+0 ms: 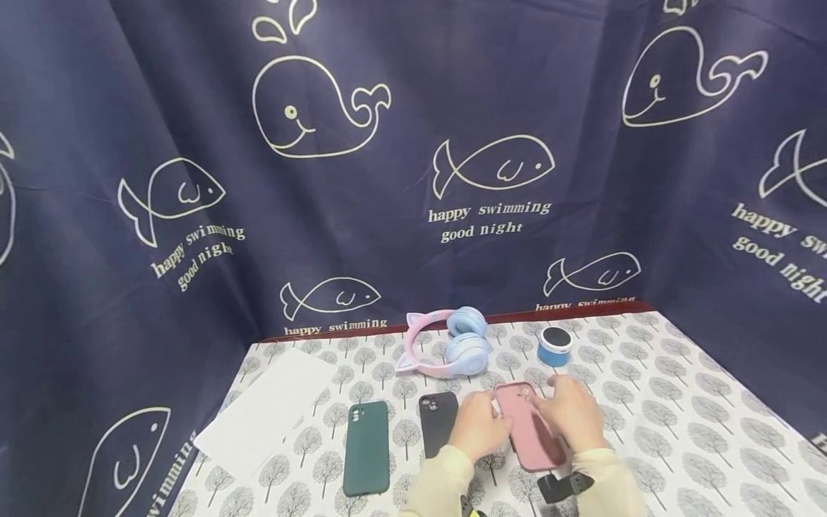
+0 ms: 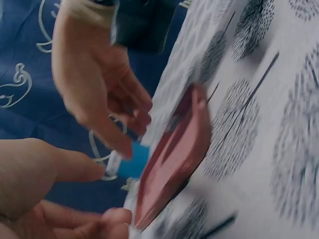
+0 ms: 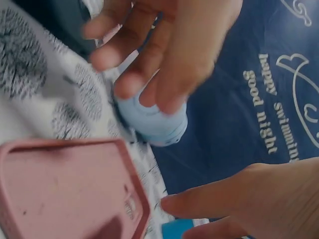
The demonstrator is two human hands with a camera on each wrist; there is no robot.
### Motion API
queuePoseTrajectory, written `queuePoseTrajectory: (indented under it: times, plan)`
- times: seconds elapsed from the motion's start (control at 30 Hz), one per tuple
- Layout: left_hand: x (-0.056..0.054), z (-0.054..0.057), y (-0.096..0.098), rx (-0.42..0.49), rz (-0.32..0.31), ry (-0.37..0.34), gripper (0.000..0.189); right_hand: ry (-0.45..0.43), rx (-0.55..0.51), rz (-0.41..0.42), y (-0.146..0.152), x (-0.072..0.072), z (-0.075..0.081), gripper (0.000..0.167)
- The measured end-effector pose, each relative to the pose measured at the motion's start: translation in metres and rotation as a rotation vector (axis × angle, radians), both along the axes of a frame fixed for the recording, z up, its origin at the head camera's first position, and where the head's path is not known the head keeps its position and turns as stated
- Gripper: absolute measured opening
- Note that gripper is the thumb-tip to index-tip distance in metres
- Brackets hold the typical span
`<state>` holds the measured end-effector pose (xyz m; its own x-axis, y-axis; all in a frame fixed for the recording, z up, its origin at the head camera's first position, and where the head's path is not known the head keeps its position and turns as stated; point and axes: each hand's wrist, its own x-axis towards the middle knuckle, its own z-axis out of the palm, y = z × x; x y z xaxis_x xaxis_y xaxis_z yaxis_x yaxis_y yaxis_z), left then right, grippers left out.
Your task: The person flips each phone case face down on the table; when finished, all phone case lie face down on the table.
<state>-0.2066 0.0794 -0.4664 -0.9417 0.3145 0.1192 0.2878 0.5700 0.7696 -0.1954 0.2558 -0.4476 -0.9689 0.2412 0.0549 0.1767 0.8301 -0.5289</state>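
Note:
A pink phone case (image 1: 531,434) lies hollow side up on the tree-print cloth, its raised rim and camera cutout showing in the right wrist view. My left hand (image 1: 479,425) is at its left edge, fingers loosely bent; in the left wrist view those fingertips (image 2: 118,219) are close by the rim. Over its upper right side hovers my right hand (image 1: 573,413), fingers extended and apart from the case in the right wrist view. Neither hand grips anything. A dark edge peeks out beneath the case's left side.
To the left lie a black phone case (image 1: 436,424), a dark green phone case (image 1: 366,449) and white paper sheets (image 1: 268,413). Behind are cat-ear headphones (image 1: 468,352) and a small blue speaker (image 1: 554,347). A navy curtain (image 1: 413,172) hangs behind the table.

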Motion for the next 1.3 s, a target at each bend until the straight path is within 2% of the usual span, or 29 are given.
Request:
queuePoseTrajectory:
  times: [0.1,0.23,0.33,0.47,0.63,0.83,1.13,1.3]
  plan:
    - [0.001,-0.005,0.013,-0.005,0.015,-0.021,0.016,-0.049,0.016,-0.003,0.005,-0.002,-0.007,0.055]
    - [0.002,-0.015,0.023,-0.048,0.060,0.014,0.020,-0.070,0.016,0.000,0.006,-0.003,-0.013,0.039]
    - [0.000,-0.025,0.028,-0.084,0.092,0.049,0.041,-0.062,-0.001,0.009,0.006,-0.002,-0.014,0.032]
    - [0.000,-0.032,0.031,-0.106,0.129,0.068,0.039,-0.052,-0.030,0.020,0.003,-0.004,-0.014,0.031]
    - [0.004,-0.033,0.035,-0.154,0.133,0.114,0.025,-0.018,-0.021,0.022,0.001,-0.006,-0.016,0.025]
    - [0.005,-0.031,0.036,-0.155,0.122,0.145,0.023,-0.004,-0.011,0.028,-0.002,-0.008,-0.020,0.027]
    - [-0.002,-0.025,0.029,-0.024,0.089,0.044,0.019,0.006,-0.020,0.013,-0.005,-0.009,-0.018,0.031]
    - [-0.003,-0.015,0.024,0.064,0.069,0.026,0.023,-0.018,-0.064,0.023,-0.007,-0.008,-0.016,0.032]
